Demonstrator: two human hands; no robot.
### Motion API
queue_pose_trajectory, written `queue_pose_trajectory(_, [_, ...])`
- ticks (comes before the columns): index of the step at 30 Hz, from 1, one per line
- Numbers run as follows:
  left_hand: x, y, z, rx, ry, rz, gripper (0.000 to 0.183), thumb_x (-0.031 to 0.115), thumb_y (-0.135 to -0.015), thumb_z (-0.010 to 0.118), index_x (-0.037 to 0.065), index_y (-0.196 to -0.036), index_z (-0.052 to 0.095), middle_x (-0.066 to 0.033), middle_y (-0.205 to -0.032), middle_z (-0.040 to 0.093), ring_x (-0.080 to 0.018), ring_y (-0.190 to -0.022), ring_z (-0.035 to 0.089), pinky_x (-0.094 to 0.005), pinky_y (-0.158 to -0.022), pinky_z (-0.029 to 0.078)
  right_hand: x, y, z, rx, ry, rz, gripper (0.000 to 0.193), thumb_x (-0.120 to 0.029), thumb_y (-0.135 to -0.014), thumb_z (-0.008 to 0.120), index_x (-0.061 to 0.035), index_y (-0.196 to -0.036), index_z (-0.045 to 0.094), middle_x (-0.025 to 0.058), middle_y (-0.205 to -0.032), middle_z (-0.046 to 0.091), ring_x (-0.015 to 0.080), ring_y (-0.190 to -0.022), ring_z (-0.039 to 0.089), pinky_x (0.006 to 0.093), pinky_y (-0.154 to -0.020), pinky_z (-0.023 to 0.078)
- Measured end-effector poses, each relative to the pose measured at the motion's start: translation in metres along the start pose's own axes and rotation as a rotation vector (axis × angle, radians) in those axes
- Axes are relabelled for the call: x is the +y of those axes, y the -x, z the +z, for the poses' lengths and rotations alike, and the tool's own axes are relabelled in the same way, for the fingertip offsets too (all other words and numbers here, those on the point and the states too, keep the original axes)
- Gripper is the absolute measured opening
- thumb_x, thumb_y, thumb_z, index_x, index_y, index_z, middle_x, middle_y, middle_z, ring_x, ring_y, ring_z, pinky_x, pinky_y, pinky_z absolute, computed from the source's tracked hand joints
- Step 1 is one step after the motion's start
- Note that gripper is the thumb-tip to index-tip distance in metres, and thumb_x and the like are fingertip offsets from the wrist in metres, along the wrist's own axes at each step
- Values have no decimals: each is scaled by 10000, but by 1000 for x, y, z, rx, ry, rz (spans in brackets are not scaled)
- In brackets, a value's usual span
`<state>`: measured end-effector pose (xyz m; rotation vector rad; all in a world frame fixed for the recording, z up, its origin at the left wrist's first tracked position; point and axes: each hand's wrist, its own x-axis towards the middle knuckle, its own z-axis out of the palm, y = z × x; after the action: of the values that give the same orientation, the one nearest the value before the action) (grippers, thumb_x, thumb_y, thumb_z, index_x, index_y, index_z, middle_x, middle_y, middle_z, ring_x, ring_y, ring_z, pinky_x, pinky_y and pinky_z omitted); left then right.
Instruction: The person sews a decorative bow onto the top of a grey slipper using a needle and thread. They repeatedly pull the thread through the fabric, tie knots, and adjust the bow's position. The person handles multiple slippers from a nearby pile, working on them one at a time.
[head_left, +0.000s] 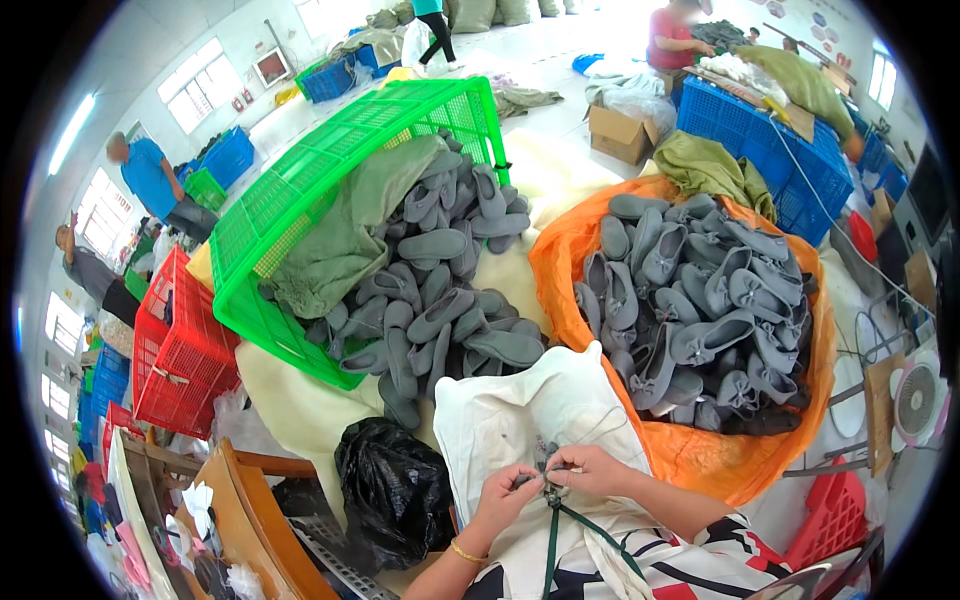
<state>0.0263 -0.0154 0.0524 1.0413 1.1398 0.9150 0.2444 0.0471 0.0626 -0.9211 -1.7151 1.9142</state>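
Observation:
Over the white cloth (500, 400) on my lap, my left hand (503, 497) and my right hand (592, 472) meet with fingers pinched. Between their fingertips is a small grey fabric piece (546, 462); its exact kind is too small to make out. Dark green straps (553, 545) run down my front just below the hands. To the right, an orange sack (560, 285) holds many grey slip-on shoes (690, 335), several with bows on the toes. Straight ahead, more grey shoes (430, 315) spill from a tipped green crate (350, 140) onto pale sheeting.
A black plastic bag (395, 490) sits left of my lap, beside a wooden drawer unit (255, 520). Red crates (185, 350) stand farther left. Blue crates (760, 160), a cardboard box (620, 132) and a white fan (915, 400) are on the right. Other people (155, 175) are farther away.

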Motion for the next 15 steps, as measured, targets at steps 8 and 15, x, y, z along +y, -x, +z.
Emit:
queue_pose_trajectory(8, [6,12,7,-83,225,-30,126,90,-941,661,12,-1040,669,-7,-895,681,-58,-790,598,-211,-725,492,16,11,5,-94,-320,51,184,-203,-990,618,-31,-1053,638,-37,-921,614,56,-844,546,237,-773,461])
queue_pose_trajectory(15, [3,10,12,-69,157,-37,134,115,-953,658,9,-1034,668,9,-851,660,-50,-763,576,-207,-709,483,12,14,2,-80,-250,63,191,-210,-993,617,-24,-1030,644,-47,-898,612,45,-841,536,230,-768,455])
